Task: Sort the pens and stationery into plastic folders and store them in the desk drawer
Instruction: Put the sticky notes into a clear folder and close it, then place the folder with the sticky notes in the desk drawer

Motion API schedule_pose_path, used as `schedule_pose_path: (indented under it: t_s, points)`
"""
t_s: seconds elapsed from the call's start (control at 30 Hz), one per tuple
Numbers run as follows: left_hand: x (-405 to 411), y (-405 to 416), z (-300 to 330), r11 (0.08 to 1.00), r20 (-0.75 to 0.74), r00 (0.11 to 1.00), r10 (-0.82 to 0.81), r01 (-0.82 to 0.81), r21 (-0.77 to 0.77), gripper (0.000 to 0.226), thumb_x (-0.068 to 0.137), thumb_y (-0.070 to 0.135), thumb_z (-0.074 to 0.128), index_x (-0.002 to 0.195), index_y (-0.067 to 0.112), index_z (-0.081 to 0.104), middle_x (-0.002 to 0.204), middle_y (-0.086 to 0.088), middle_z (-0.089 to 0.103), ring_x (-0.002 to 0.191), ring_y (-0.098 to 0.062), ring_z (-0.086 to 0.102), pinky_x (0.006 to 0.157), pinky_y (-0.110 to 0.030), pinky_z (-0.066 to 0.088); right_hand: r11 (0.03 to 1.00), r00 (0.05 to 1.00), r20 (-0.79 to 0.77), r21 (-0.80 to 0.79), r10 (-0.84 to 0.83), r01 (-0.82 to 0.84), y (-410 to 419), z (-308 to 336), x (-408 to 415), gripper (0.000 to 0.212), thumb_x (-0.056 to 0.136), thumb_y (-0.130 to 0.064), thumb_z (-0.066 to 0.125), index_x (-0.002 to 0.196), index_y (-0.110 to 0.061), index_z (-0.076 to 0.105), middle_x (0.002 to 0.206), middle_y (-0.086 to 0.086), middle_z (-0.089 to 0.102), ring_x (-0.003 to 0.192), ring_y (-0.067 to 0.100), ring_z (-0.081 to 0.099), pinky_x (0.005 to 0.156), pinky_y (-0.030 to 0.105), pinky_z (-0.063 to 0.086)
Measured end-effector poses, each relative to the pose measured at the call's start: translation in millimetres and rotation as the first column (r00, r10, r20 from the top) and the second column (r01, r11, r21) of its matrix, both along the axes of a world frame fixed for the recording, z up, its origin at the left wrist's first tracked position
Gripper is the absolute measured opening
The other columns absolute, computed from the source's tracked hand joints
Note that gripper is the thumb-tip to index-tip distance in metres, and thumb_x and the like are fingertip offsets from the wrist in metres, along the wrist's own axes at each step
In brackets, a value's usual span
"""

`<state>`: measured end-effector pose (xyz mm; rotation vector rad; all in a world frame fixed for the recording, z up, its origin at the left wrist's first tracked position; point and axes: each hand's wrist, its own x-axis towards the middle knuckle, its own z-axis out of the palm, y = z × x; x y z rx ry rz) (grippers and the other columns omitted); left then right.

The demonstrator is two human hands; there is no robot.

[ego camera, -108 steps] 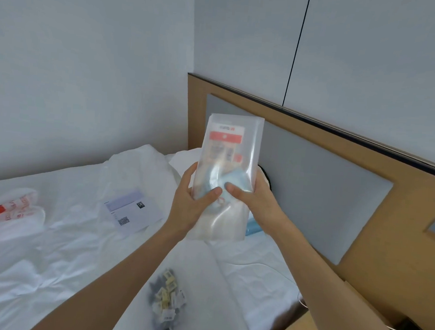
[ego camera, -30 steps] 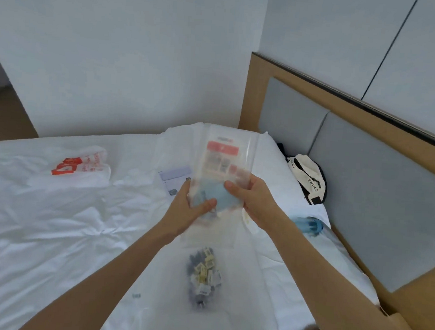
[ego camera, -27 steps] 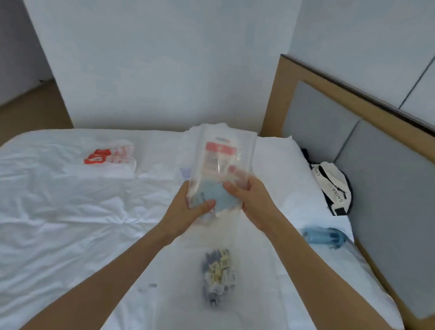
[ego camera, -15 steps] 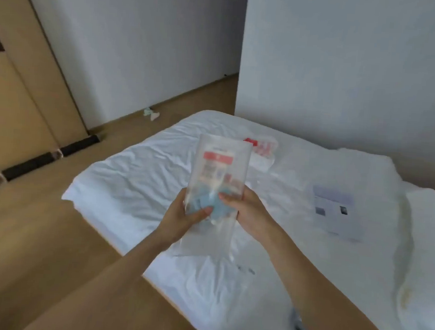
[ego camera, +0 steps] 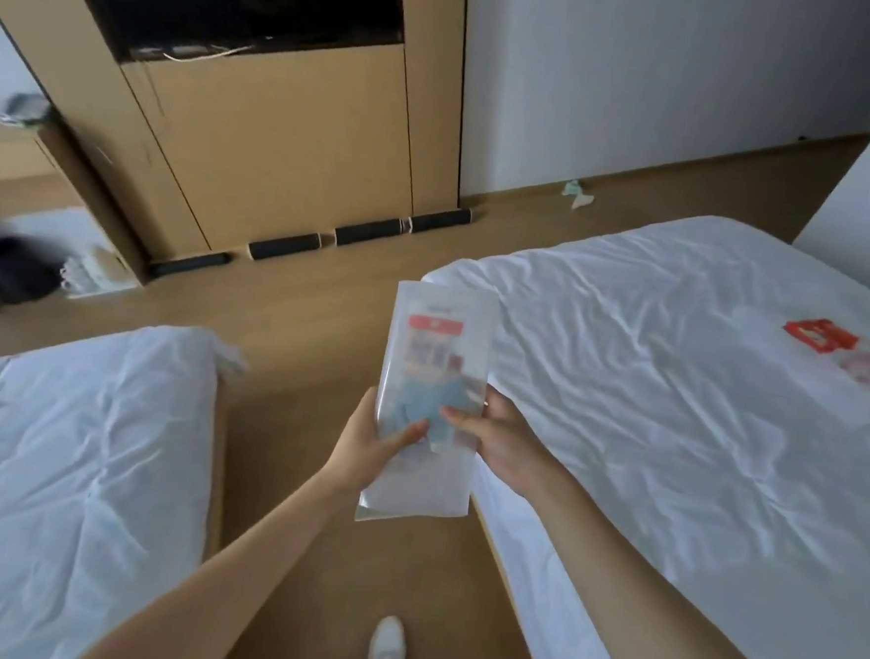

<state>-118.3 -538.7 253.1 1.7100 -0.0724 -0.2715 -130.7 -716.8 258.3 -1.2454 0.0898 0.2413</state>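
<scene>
The plastic folder (ego camera: 431,396) is held upright in the air above the wooden floor (ego camera: 320,321), in the aisle between two beds. The left hand (ego camera: 370,445) grips its left edge: the thumb lies across the front face, the remaining fingers are behind it (hidden from view). The right hand (ego camera: 500,436) grips the right edge in the same manner, thumb on the front. The two thumb tips nearly meet over blue contents visible through the film; a red-labelled item sits above them inside. A red-printed bag (ego camera: 853,358) lies on the right bed (ego camera: 673,423).
</scene>
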Motion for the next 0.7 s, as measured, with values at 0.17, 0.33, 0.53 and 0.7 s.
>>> schedule_pose_path:
  t_s: [0.17, 0.33, 0.53, 0.7]
  points:
    - [47, 40, -15, 0.992, -0.025, 0.996, 0.091, -0.093, -0.084, 0.059, 0.066, 0.039, 0.079, 0.114, 0.017, 0.053, 0.108, -0.007, 0.068, 0.095, -0.023, 0.068, 0.084, -0.046, 0.055, 0.995, 0.995, -0.019, -0.018, 0.093, -0.093, 41, -9, 59, 0.043, 0.089, -0.001, 0.059, 0.13, -0.011, 0.05, 0.125, 0.009, 0.062, 0.114, 0.024, 0.06, 0.098, 0.036, 0.048]
    - [118, 98, -24, 0.971, -0.027, 0.984, 0.177, -0.179, -0.157, 0.056, 0.072, 0.033, 0.081, 0.117, 0.016, 0.052, 0.107, -0.007, 0.068, 0.094, -0.023, 0.069, 0.083, -0.047, 0.056, 0.988, 0.989, -0.058, -0.059, 0.139, -0.142, 102, -21, 152, 0.049, 0.084, -0.006, 0.068, 0.129, -0.007, 0.05, 0.123, 0.011, 0.063, 0.113, 0.026, 0.061, 0.1, 0.044, 0.046]
    - [204, 174, -17, 0.934, -0.03, 0.961, 0.275, -0.275, -0.227, 0.051, 0.077, 0.024, 0.074, 0.121, 0.013, 0.05, 0.11, -0.009, 0.067, 0.095, -0.022, 0.068, 0.076, -0.034, 0.057, 0.978, 0.98, -0.044, -0.064, 0.197, -0.199, 185, -8, 252, 0.045, 0.078, -0.009, 0.074, 0.12, -0.009, 0.058, 0.118, 0.012, 0.066, 0.108, 0.026, 0.063, 0.091, 0.038, 0.051]
    - [266, 229, -16, 0.906, -0.009, 0.932, 0.363, -0.355, -0.23, 0.053, 0.077, 0.03, 0.077, 0.121, 0.017, 0.05, 0.111, -0.007, 0.066, 0.097, -0.02, 0.068, 0.079, -0.037, 0.057, 0.967, 0.967, -0.055, -0.044, 0.248, -0.25, 245, -2, 326, 0.044, 0.079, -0.009, 0.073, 0.119, -0.006, 0.058, 0.114, 0.011, 0.067, 0.104, 0.026, 0.065, 0.083, 0.033, 0.053]
